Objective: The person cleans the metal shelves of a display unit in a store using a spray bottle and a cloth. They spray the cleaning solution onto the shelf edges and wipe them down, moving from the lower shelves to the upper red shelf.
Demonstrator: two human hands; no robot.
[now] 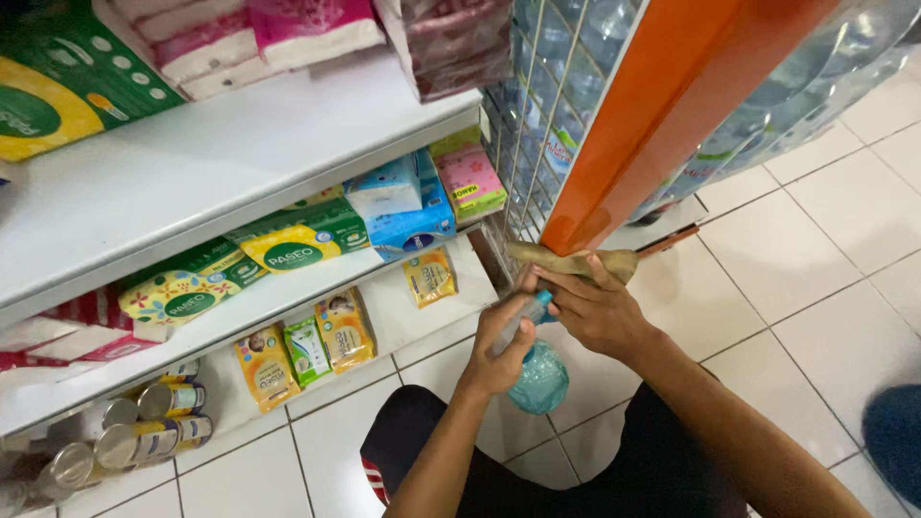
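Note:
My left hand (499,347) grips a spray bottle (537,376) with a clear blue-green body, its nozzle pointing up toward the base of an orange post (672,115). My right hand (597,309) presses a tan cloth (576,261) against the foot of that post. The two hands sit close together, just above the white tiled floor (815,249). My dark-clothed knees show at the bottom.
White shelves (240,163) on the left hold tissue packs, wet-wipe pouches and several tins on the lowest level. A wire grid rack (537,125) stands beside the orange post, with wrapped water bottles (815,86) behind. A dark blue shape (897,441) lies at the right edge.

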